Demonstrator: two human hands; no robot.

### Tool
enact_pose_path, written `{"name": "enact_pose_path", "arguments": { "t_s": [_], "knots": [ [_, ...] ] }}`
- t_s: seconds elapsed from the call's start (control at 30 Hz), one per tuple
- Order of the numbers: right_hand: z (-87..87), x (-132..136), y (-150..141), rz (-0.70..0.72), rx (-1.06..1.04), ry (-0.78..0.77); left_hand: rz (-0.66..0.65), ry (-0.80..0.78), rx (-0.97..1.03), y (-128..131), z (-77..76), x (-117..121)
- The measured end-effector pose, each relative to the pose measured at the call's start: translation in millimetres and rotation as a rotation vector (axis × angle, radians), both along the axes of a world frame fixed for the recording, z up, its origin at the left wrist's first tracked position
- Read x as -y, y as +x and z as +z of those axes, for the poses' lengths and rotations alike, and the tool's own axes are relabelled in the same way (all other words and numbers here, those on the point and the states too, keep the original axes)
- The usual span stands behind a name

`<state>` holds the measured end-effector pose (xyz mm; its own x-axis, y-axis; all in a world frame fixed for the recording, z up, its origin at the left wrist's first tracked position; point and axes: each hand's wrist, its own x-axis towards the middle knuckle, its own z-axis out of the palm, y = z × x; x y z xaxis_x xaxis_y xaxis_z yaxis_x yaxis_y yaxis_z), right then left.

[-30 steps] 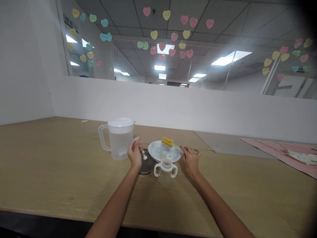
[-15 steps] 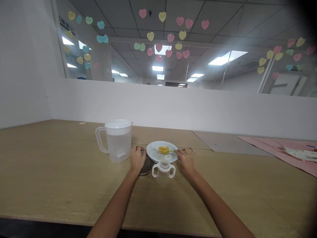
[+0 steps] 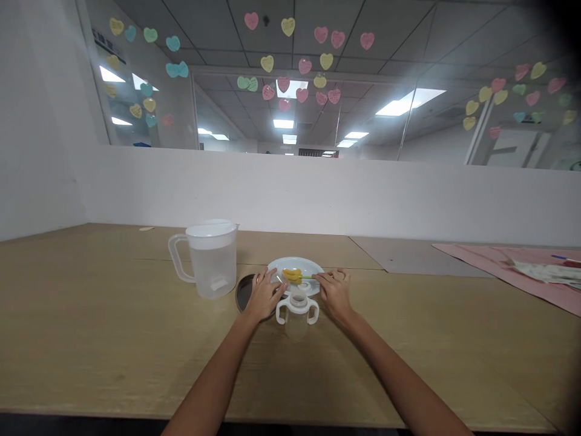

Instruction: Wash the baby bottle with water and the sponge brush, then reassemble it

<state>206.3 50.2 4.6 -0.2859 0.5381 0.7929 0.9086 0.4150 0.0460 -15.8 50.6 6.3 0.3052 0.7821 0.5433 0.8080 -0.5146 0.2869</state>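
Note:
My right hand (image 3: 336, 295) is closed on the thin green handle of a sponge brush (image 3: 293, 276). The brush's yellow head lies over the white plate (image 3: 318, 267), pointing left. My left hand (image 3: 265, 297) is at the plate's left rim, fingers and thumb curved around a small clear piece (image 3: 278, 278), whose kind I cannot make out; it is close to the yellow head. A clear sippy cup (image 3: 297, 315) with two white handles stands upright without a lid in front of the plate. A small white ring-shaped part (image 3: 304, 285) lies on the plate.
A dark round tray (image 3: 244, 292) lies partly under my left hand. Left of it stands a translucent lidded pitcher (image 3: 212, 263). Grey sheeting and a pink cloth (image 3: 485, 260) cover the table's right side. A white wall (image 3: 290, 191) rises behind the table (image 3: 113, 339).
My left hand has moved right from the dark tray to the plate's left edge, now with the clear piece between its fingers. The brush head has shifted slightly left. The view has turned slightly.

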Motion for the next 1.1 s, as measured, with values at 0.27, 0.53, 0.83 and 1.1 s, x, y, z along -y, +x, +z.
{"name": "enact_pose_path", "arguments": {
  "t_s": [0.27, 0.53, 0.83, 1.1],
  "knots": [
    [7.7, 5, -2, -0.02, -0.193, -0.008, -0.03, 0.137, 0.043, 0, 4.5, 4],
    [8.5, 2, -2, 0.005, -0.583, -0.122, 0.174, 0.315, 0.324, -2, 6.4, -3],
    [8.1, 5, -9, 0.162, -0.595, -0.206, 0.03, 0.225, 0.51, 7, 11.0, 2],
    [4.9, 1, -7, 0.22, -0.68, -0.219, -0.053, 0.167, 0.435, 9, 13.2, 6]
  ]
}}
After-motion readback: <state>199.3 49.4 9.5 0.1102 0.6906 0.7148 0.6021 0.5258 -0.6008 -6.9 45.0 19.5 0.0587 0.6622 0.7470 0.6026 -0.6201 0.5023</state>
